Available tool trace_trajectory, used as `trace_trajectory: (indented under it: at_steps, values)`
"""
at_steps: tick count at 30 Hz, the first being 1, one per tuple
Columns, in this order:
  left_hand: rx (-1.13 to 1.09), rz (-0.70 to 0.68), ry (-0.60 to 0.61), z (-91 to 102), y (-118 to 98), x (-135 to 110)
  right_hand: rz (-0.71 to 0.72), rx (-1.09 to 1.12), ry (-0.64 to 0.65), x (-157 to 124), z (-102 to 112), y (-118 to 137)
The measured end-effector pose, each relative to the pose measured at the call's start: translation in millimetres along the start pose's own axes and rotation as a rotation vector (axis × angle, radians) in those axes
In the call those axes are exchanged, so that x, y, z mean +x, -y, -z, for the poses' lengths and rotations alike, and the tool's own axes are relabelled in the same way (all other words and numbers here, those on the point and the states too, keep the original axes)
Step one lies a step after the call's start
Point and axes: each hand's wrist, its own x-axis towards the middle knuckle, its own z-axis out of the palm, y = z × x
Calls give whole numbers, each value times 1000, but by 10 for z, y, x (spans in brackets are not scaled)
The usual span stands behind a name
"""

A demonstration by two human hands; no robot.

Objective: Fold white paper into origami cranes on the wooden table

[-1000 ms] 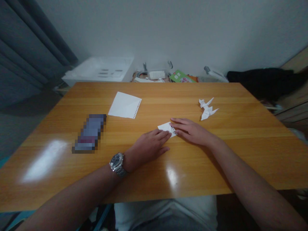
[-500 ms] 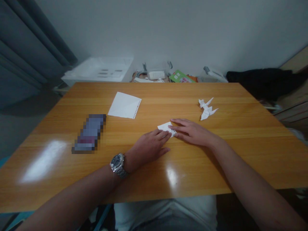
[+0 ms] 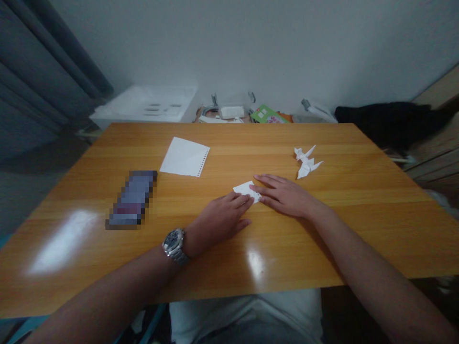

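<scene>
A small folded piece of white paper (image 3: pixel 244 189) lies flat near the middle of the wooden table (image 3: pixel 229 239). My left hand (image 3: pixel 220 217), with a metal watch at the wrist, rests palm down with its fingertips pressing the paper's near edge. My right hand (image 3: pixel 285 195) lies flat beside it, fingers stretched out and pressing the paper's right side. Most of the paper is hidden under my fingers.
A white paper crane (image 3: pixel 306 162) sits to the back right. A white sheet with a perforated edge (image 3: pixel 184 157) lies at the back left, a blurred dark object (image 3: pixel 131 198) nearer left. Clutter, a white box and dark cloth sit behind the table.
Both hands stay on the folded paper; my right fingertips have slid slightly leftward over it. Nothing else has moved.
</scene>
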Motion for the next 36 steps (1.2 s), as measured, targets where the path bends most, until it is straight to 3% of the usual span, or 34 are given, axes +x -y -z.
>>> trace_trajectory:
  at_steps: [11, 23, 29, 36]
  values:
    - [1, -1, -24, -36, 7, -9, -52, -81, -31, 48, -41, -1]
    - [-6, -6, -35, 7, 63, -12, -87, -8, -46, 76, -15, -46]
    - [-7, -11, -37, -43, 221, -28, -37, 41, -32, 61, -3, -22]
    - [15, -32, -58, -88, 247, -23, 59, 58, 57, 46, -65, 27]
